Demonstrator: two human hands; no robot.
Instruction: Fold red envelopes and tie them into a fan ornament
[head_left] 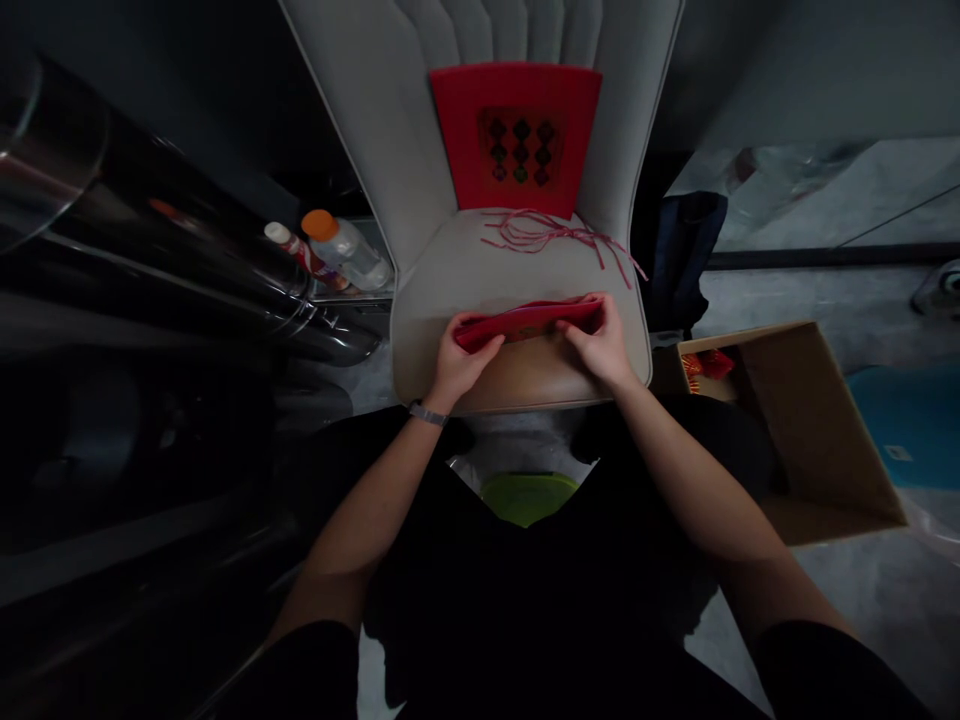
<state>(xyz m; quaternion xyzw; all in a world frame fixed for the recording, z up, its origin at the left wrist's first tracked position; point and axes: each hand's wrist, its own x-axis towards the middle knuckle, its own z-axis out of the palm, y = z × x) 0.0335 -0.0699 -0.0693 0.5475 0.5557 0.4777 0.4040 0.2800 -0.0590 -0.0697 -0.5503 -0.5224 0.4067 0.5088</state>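
Note:
A flat red paper piece (527, 318), like a card or envelope, is seen nearly edge-on above the front of the chair seat. Its left end is between the thumb and fingers of my left hand (459, 362). At the other end, my right hand (604, 348) grips it the same way. The print on its near face is too small to make out. Beyond it, a red sheet (457, 125) with a grid of dark diamond shapes leans on the chair back. A loose bundle of red-and-white cords (536, 232) lies on the seat below that sheet.
The pale chair (442, 265) stands before me. To its left are an orange-capped bottle (349, 250) and a white-capped bottle (300, 250). A cardboard box (832, 430) at right holds a red and gold item (707, 370). Something green (529, 497) sits below the seat.

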